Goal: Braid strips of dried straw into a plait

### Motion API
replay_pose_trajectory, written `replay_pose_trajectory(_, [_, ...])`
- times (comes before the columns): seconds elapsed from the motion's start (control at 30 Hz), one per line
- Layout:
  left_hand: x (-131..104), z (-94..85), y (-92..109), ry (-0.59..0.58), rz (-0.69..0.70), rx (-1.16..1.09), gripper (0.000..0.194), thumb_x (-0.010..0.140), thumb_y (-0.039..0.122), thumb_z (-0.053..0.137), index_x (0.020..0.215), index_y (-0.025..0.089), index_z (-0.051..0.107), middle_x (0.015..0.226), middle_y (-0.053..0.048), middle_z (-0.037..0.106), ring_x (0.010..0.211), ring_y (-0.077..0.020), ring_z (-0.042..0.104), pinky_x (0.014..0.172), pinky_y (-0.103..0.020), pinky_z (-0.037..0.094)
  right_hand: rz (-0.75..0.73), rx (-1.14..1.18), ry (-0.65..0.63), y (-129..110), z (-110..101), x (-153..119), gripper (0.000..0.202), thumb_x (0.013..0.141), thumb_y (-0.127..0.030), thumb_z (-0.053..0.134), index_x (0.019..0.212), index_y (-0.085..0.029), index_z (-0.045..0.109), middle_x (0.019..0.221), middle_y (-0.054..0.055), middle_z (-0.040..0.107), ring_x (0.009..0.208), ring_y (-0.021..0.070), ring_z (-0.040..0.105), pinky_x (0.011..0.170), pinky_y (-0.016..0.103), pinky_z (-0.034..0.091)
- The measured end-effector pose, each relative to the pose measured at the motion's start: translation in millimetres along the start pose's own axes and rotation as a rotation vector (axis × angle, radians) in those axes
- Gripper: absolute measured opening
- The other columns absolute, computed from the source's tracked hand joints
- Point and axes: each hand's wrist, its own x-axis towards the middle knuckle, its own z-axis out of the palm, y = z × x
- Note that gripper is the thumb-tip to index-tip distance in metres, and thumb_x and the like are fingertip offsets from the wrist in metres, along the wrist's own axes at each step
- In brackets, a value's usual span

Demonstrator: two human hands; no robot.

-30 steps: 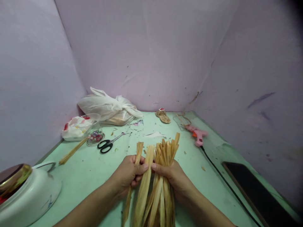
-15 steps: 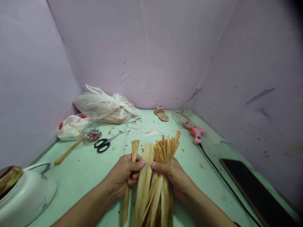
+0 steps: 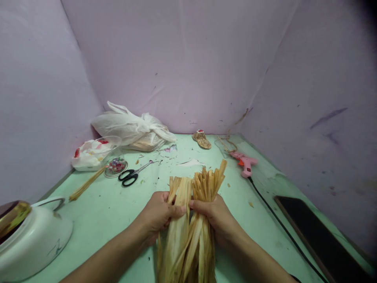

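Observation:
Low in the middle of the head view, a bundle of dried leaf strips (image 3: 206,220) hangs from my right hand (image 3: 215,214), which is closed around it near the bunched upper ends. Beside it, my left hand (image 3: 165,214) is closed on a wide pale leaf strip (image 3: 183,196) and a narrower one, the thumb lying across the wide strip. The two thumbs almost meet between the strips and the bundle. My left fingers are mostly hidden behind the strips. Below the hands, the long ends fan out past the bottom of the view.
On the green table lie scissors (image 3: 129,177), a dish of beads (image 3: 116,166) and a thin strip bundle (image 3: 86,184). A plastic bag (image 3: 134,129) and a small woven slipper (image 3: 202,140) are at the back. Right: pink glue gun (image 3: 246,163) and dark phone (image 3: 315,236). Left: white pot (image 3: 38,243).
My left hand has moved slightly right and down, and its thumb now lies over the wide pale strip. The narrow strip has come up against the wide one. My right hand keeps its hold.

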Motion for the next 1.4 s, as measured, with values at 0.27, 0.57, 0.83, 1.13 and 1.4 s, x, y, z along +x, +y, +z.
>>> replay_pose_trajectory(0.27, [2, -0.7, -5, 0.016, 0.115, -0.061, 0.027, 0.046, 0.018, 0.072, 0.068, 0.012, 0.058, 0.055, -0.001, 0.059, 0.053, -0.0164, 0.058, 0.052, -0.026, 0.046, 0.044, -0.011, -0.118, 0, 4, -3, 0.047, 0.052, -0.023, 0.077, 0.095, -0.012, 0.064, 0.086, 0.01, 0.07, 0.08, 0.026, 0.064, 0.074, 0.037, 0.049])
replay_pose_trajectory(0.57, [1, -0.6, 0, 0.049, 0.092, -0.064, 0.028, 0.045, 0.027, 0.073, 0.055, 0.013, 0.051, 0.037, 0.008, 0.041, 0.032, -0.0007, 0.025, 0.032, -0.015, 0.013, 0.067, -0.025, -0.056, 1, -5, 1, 0.04, 0.054, -0.016, 0.072, 0.093, -0.011, 0.063, 0.085, 0.01, 0.07, 0.077, 0.0269, 0.065, 0.072, 0.038, 0.051])
replay_pose_trajectory(0.83, [0, 1.7, -3, 0.033, 0.045, -0.05, 0.022, 0.044, 0.022, 0.073, 0.054, 0.012, 0.056, 0.041, 0.003, 0.049, 0.039, -0.0086, 0.045, 0.039, -0.019, 0.032, 0.032, -0.111, -0.033, -2, 1, -1, 0.043, 0.051, -0.016, 0.074, 0.093, -0.013, 0.063, 0.087, 0.008, 0.07, 0.083, 0.0287, 0.064, 0.072, 0.037, 0.051])
replay_pose_trajectory(1.13, [1, 3.7, -13, -0.068, 0.066, -0.043, 0.02, 0.049, 0.024, 0.07, 0.059, 0.012, 0.056, 0.05, -0.001, 0.055, 0.053, -0.0191, 0.057, 0.053, -0.029, 0.045, 0.008, -0.202, -0.003, 0, 5, -5, 0.031, 0.053, -0.014, 0.069, 0.084, -0.014, 0.065, 0.079, 0.004, 0.069, 0.074, 0.0226, 0.063, 0.066, 0.031, 0.05])
replay_pose_trajectory(1.4, [0, 5.7, -7, -0.049, 0.081, -0.051, 0.024, 0.047, 0.029, 0.072, 0.055, 0.012, 0.056, 0.048, -0.001, 0.054, 0.047, -0.0133, 0.05, 0.047, -0.024, 0.039, 0.045, -0.101, 0.017, 1, 2, 0, 0.025, 0.053, -0.009, 0.063, 0.077, -0.013, 0.064, 0.062, 0.001, 0.066, 0.057, 0.0172, 0.06, 0.056, 0.027, 0.048])
